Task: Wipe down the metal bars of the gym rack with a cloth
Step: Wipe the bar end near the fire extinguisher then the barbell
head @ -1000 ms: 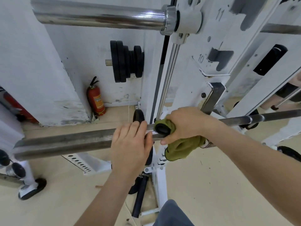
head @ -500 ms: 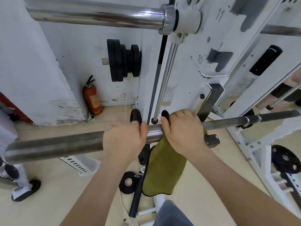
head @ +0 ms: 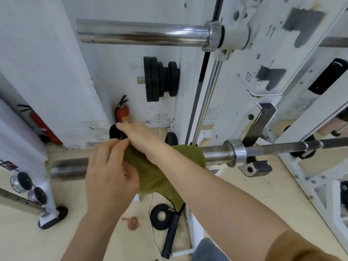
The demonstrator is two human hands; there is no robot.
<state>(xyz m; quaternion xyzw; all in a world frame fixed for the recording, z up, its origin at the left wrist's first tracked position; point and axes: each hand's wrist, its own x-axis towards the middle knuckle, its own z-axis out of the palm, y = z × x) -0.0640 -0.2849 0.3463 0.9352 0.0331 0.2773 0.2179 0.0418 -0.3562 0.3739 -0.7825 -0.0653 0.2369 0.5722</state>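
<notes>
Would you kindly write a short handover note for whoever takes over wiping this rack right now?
Left hand: grips the green cloth at its left edge, on the lower bar.
Right hand: lies on the cloth atop that bar; its grip is hidden.
Done: cloth draped over the bar's thick part, beside the collar; how much is wiped cannot be told.
To do: bare bar end, thin shaft, upper chrome bar.

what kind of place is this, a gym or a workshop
Most likely a gym, possibly a small one. A barbell rests on a white rack with numbered slots, black weight plates sit stacked on a peg by the wall, and a second chrome bar is mounted higher up.
</notes>
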